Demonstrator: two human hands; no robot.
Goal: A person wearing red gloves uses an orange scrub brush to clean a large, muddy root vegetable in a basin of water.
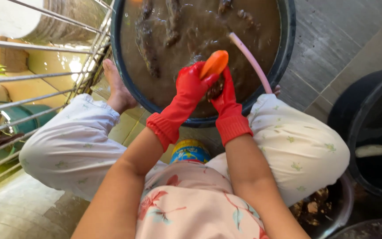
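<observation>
Two red-gloved hands — left hand [192, 84] grasping one orange brush [214, 63], right hand [224, 95] clutching one dark lump [215, 90] (unclear what) — over one basin [288, 40]; tiled floor [332, 40].

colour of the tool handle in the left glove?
Orange handle, gripped by the red-gloved left hand; head view.

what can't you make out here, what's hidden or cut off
- Head view: the dark thing held by the right hand is mostly covered by both gloves.
- The carrot in the left hand: lower end hidden by fingers.
- Basin contents: blurred by muddy water; far rim cut by the top edge.
</observation>
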